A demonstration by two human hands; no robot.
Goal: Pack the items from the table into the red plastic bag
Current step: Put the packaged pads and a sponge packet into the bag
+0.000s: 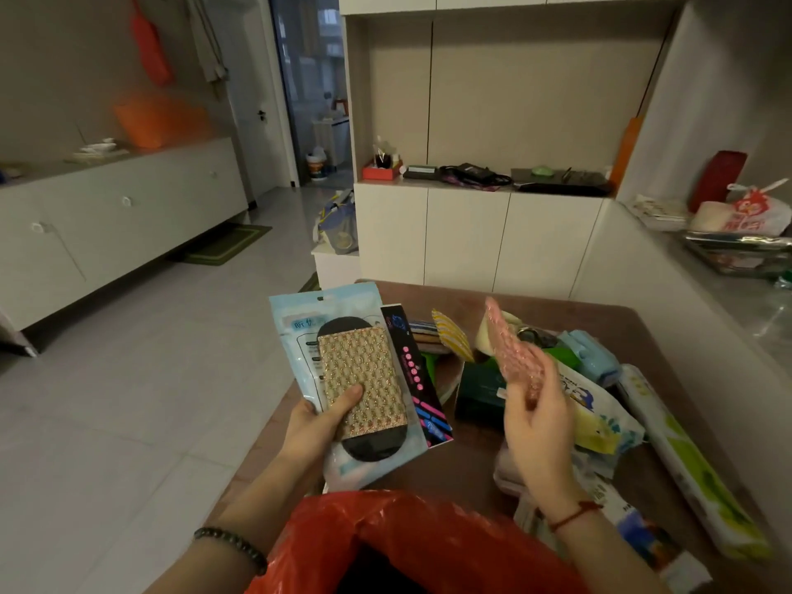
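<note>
In the middle of the frame, your left hand (319, 426) grips a fanned stack of three flat things: a pale blue pouch (295, 332) at the back, a gold woven pad (364, 379) on a black oval in front, and a narrow black box (411, 366) on the right side. The thumb presses across the pad's lower edge and the fingers curl behind.

All three look light. The pouch is likely slick film, so the stack could slide apart; keep the grip low and tip it in bottom edge first.

Your right hand (535, 426), right of centre, pinches the lower end of a pink bubbly sheet (510, 349) that stands up above the fingers. It looks soft and nearly weightless, so a light pinch should do.

The red plastic bag (407, 533) lies at the bottom centre, its mouth open and dark, just below both hands. It is thin and floppy, so its rim may fold shut.

On the brown table (557, 306) beyond, to the right, lie a dark green box (475, 392), a soft wipes pack (600, 418) and a long green-and-white pack (694, 465).
</note>
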